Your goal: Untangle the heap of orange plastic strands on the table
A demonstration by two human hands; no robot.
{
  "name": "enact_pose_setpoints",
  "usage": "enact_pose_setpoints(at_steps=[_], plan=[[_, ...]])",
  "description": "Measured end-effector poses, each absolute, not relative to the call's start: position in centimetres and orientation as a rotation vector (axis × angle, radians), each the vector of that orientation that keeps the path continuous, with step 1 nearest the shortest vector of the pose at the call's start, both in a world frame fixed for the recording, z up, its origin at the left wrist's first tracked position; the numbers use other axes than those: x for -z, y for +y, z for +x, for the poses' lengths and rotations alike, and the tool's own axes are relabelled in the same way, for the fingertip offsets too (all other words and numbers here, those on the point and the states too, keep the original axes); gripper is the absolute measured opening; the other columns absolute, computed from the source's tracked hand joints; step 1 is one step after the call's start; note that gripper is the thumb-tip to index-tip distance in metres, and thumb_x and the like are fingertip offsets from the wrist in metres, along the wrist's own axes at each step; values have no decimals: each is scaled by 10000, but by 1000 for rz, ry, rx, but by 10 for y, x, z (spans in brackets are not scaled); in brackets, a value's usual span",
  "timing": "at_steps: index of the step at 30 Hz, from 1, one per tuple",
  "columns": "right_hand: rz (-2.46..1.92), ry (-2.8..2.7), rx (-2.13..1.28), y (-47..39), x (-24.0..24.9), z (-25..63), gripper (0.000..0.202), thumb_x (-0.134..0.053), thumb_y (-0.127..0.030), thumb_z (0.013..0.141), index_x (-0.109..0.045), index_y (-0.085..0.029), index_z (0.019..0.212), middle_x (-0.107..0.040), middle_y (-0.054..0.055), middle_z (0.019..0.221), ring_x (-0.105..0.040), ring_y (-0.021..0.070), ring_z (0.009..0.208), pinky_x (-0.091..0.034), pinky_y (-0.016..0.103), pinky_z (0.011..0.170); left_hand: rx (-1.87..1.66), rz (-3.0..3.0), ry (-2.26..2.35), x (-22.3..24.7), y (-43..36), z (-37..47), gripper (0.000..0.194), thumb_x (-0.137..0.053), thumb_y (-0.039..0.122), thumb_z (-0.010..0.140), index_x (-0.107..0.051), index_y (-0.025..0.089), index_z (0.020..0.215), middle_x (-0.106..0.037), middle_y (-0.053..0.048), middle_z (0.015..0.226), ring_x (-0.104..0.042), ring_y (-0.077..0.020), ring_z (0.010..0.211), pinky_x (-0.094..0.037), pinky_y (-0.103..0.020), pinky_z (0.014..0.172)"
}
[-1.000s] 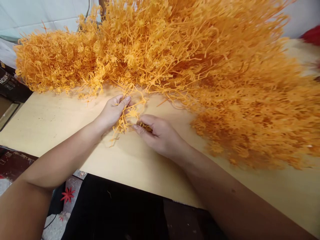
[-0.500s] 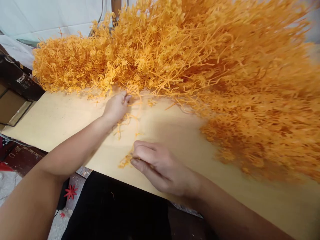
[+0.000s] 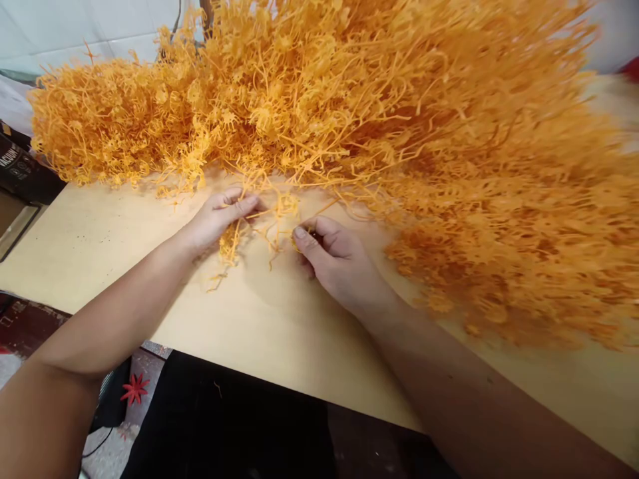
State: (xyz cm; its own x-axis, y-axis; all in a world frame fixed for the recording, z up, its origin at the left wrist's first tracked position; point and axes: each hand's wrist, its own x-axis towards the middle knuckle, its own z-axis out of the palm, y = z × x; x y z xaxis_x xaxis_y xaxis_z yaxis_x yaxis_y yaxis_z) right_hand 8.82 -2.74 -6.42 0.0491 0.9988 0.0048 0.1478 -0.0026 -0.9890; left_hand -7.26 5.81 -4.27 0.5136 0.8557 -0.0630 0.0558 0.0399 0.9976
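Thin orange plastic sprigs (image 3: 228, 245) with small star-like florets hang from my left hand (image 3: 222, 216), whose thumb and fingers are closed on their stems. To its right, my right hand (image 3: 334, 256) pinches part of an orange sprig (image 3: 287, 205) between thumb and fingertips; how much it holds is partly hidden. Strands of the sprigs stretch across the short space between the two hands. Just beyond them lies a big tangled heap of orange sprigs (image 3: 279, 113), with some loose stems reaching down to the hands.
The heap spreads across the back and right of the pale wooden table (image 3: 150, 279). A black box (image 3: 24, 166) with lettering stands at the left. Below the table's front edge, a red star-shaped piece (image 3: 134, 389) shows beside dark clothing (image 3: 224, 419).
My right hand has moved away from the table's front edge, up beside the left hand. The left hand has turned, and sprigs now hang below it. The view has shifted slightly.
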Motion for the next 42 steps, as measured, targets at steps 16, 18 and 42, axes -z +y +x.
enact_pose_setpoints(at_steps=[16, 18, 42], plan=[[-1236, -1520, -931, -27, 64, 88, 251, -455, -310, 862, -368, -208, 650, -362, -13, 606, -358, 113, 577, -332, 274, 565, -642, 1411, 727, 54, 40, -50, 254, -694, 308, 704, -529, 122, 758, -555, 26, 675, -506, -56, 605, -415, -190, 598], [-1193, -1556, -936, -31, 60, 88, 251, -444, -284, 867, -360, -209, 643, -323, -22, 587, -340, 106, 552, -324, 264, 542, -668, 1383, 767, 53, 42, -48, 196, -671, 248, 725, -521, 124, 747, -550, 31, 658, -502, -50, 581, -412, -182, 579], [-1393, -1407, -901, -25, 66, 83, 354, -704, -461, 662, -471, -205, 737, -516, 6, 714, -481, 131, 658, -410, 297, 608, -389, 1739, 696, 43, 49, -68, 335, -626, 441, 737, -537, 121, 691, -519, 29, 616, -466, -51, 577, -380, -191, 573]])
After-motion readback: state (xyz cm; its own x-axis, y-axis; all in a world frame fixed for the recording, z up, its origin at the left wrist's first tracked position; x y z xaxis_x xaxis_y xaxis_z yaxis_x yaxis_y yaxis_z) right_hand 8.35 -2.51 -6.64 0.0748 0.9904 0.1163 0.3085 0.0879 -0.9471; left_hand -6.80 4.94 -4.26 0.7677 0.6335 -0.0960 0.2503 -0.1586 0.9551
